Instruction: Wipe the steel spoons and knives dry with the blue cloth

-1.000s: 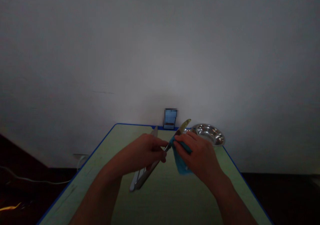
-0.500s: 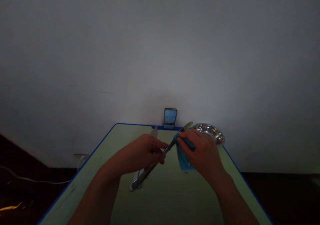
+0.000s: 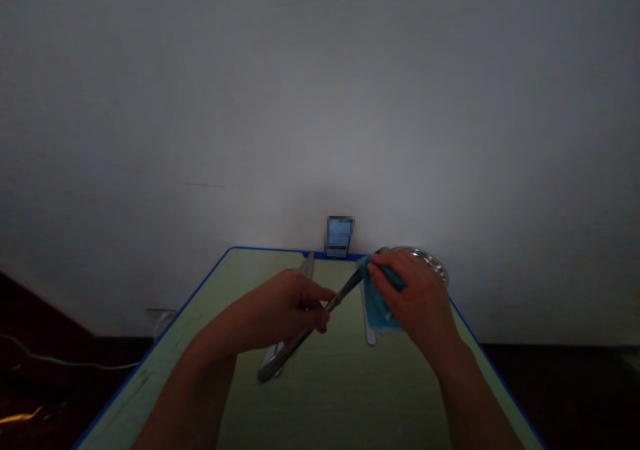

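My left hand (image 3: 300, 307) pinches a long metal knife (image 3: 341, 295) between thumb and fingers. Its dark handle end (image 3: 275, 365) slants down to the left, off the table. My right hand (image 3: 413, 290) is closed on a blue cloth (image 3: 377, 307), folded round the upper part of the knife. Only a yellowish bit of the tip (image 3: 384, 251) shows beyond the fingers. Beneath my left hand lies another long metal utensil, its flat blade-like end (image 3: 308, 265) pointing at the wall. A thin metal handle (image 3: 370, 335) sticks out below the cloth on the table.
A shiny metal bowl (image 3: 436, 264) stands at the table's back right corner, partly behind my right hand. A phone (image 3: 339, 238) leans against the wall (image 3: 320, 103) at the back edge. The pale green table (image 3: 325, 397) has blue edging. A white cable (image 3: 100, 365) runs at left.
My right hand and the blue cloth have slid up and right along the knife toward its tip, covering more of it. The thin metal handle now shows. My left hand has barely moved.
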Available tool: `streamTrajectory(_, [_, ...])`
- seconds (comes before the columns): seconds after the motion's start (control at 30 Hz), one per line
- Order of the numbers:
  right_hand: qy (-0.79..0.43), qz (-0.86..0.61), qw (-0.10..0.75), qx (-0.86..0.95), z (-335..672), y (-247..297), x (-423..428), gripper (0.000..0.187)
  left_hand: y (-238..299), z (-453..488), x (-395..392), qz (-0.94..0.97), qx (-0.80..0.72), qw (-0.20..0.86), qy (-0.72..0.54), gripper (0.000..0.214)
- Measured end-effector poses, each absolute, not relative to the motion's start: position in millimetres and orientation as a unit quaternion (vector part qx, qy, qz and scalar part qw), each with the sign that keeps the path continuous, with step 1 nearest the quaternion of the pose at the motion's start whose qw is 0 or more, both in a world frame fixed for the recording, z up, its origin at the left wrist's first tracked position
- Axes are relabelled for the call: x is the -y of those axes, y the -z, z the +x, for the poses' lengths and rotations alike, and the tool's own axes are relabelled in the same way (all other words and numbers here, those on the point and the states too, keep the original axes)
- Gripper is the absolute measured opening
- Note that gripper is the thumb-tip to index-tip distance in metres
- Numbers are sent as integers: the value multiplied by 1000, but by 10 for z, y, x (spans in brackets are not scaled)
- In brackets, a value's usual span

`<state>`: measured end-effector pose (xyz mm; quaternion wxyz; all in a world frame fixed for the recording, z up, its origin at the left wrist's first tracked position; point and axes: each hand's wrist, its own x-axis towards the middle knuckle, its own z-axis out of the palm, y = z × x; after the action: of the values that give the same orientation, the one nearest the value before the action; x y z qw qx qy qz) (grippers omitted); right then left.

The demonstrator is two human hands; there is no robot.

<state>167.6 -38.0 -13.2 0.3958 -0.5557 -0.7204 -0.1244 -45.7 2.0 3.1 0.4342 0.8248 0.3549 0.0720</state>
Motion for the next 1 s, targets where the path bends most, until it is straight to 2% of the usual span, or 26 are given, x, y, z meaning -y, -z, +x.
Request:
streamTrajectory(0.7, [105,-615,436,648,1847,111,374,18,-40,-536,-57,793,-332,507,-64,16])
streamTrajectory(0.87, [103,-599,487,628,1819,101,397,17,31,-533,-132,771,-309,552,-74,25])
streamTrajectory(1.0, [101,-590,513,616,1796,101,414,18,79,-499,-159,770,-281,559,-125,21])
